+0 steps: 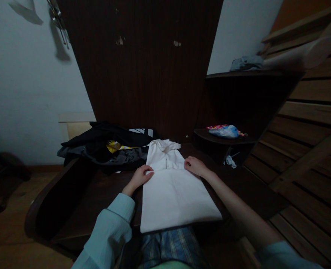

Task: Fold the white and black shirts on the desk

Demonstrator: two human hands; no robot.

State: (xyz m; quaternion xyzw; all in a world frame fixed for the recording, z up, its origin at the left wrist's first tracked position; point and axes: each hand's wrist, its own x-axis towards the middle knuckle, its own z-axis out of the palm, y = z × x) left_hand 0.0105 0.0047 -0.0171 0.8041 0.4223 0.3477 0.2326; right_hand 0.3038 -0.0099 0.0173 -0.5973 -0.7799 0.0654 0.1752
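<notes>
A white collared shirt [171,190] lies folded into a long narrow shape on a dark wooden table [98,194], collar away from me. My left hand [140,177] rests at the shirt's left edge below the collar, fingers curled over the fabric. At the right edge, at the same height, my right hand [195,167] has its fingers bent and pressed on the cloth. Both sleeves of the shirt are tucked out of sight.
A heap of dark clothes [109,145] with a yellow piece lies at the table's far left. A small shelf holds a blue and white bag [224,131]. A dark wardrobe [145,67] stands behind; wooden slats [308,142] run along the right.
</notes>
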